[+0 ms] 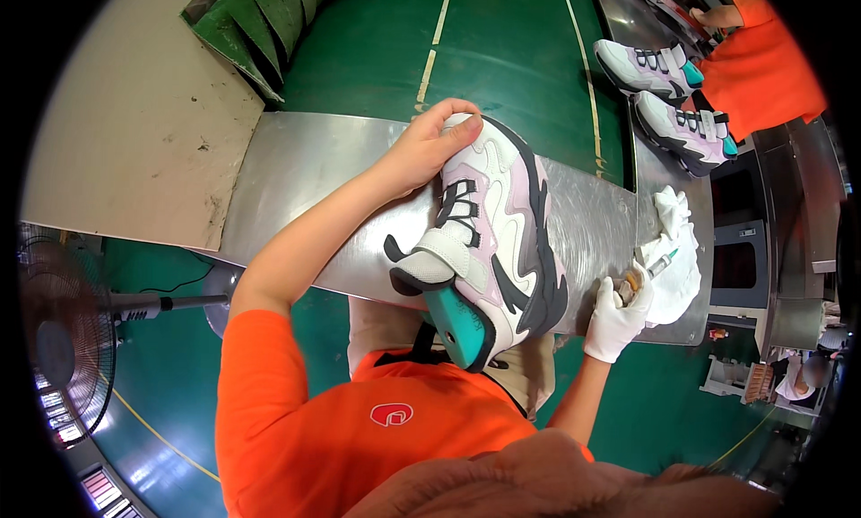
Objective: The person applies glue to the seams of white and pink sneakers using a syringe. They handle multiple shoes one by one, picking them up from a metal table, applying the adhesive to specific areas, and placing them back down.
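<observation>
My bare left hand (pixel 430 150) is closed over the toe of a white, pale purple and black sneaker (pixel 502 231). The sneaker is tilted on its side, with its black sole turned to the right and its heel toward me. A teal shoe last (pixel 457 330) fills its opening. In a white glove, my right hand (pixel 617 319) grips a small clear syringe (pixel 660 265) with a green tip, pointing away to the right. A brownish part shows between those fingers. Beneath the syringe lies a crumpled white cloth (pixel 677 280).
Under the sneaker runs a shiny metal worktop (pixel 592 213), with a green conveyor belt (pixel 502 52) beyond. Two matching sneakers (pixel 677 128) stand at the far right beside a co-worker's orange sleeve (pixel 762 69). A beige panel (pixel 143 114) rises at left, above a fan (pixel 67 339).
</observation>
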{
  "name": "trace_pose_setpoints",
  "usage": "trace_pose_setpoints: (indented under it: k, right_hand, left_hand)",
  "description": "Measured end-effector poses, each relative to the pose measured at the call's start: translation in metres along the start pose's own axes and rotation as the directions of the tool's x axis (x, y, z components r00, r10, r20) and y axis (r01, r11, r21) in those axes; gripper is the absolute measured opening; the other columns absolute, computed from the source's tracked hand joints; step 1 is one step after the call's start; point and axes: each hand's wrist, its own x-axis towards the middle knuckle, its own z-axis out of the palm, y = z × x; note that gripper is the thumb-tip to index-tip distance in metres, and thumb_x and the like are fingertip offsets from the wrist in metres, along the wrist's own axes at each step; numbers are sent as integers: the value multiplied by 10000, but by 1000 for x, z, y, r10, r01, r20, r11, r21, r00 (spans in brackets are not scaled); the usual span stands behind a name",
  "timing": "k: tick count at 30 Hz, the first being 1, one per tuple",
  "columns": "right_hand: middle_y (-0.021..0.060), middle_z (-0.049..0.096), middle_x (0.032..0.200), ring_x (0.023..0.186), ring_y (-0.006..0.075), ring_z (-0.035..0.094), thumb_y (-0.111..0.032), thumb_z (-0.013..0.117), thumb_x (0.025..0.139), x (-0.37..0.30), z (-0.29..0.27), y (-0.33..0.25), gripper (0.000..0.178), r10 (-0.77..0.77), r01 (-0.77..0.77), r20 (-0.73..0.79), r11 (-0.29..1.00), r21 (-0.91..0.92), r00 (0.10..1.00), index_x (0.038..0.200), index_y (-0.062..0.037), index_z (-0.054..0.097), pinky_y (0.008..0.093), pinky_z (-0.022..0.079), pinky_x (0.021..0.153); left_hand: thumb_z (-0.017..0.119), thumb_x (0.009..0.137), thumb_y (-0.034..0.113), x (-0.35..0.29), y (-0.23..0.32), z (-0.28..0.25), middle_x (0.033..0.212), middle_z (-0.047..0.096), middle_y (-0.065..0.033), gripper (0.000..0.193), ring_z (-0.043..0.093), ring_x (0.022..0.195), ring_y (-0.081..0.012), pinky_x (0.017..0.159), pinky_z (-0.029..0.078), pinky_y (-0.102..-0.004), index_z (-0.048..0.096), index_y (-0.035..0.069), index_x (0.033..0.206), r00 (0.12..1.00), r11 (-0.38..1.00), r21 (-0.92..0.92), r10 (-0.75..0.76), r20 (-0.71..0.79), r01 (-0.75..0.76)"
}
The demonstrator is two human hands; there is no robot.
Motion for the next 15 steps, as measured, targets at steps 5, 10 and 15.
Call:
trace_pose_setpoints:
  k: [5, 10, 15]
  right_hand:
    - [126, 549, 1149, 1028, 220, 574, 35, 665, 778, 0, 1, 7, 476, -6, 6, -7, 1000, 11, 1000, 1228, -10, 517, 320, 472, 891]
    - [118, 567, 1125, 1008, 212, 576, 37, 669, 776, 0, 1, 4, 467, 24, -24, -12, 1000, 4, 1000, 1219, -13, 530, 316, 471, 887]
    - [112, 571, 1120, 992, 204, 581, 35, 671, 773, 0, 1, 8, 466, -10, 9, -23, 1000, -21, 1000, 1215, -14, 535, 310, 472, 876]
  left_hand:
    - [610, 936, 312, -4, 3, 1, 1011, 626, -60, 378, 583, 916, -95, 791, 479, -238, 526, 26, 1169, 999, 996, 88, 33, -26, -31]
    - [576, 956, 240, -8, 6, 4, 1000, 614, -45, 311, 586, 886, -84, 760, 488, -227, 498, 37, 1178, 999, 997, 66, 42, -24, -40]
    - [565, 963, 199, -11, 11, 6, 987, 613, -41, 286, 590, 870, -80, 748, 495, -225, 480, 42, 1185, 996, 989, 123, 81, -26, -77]
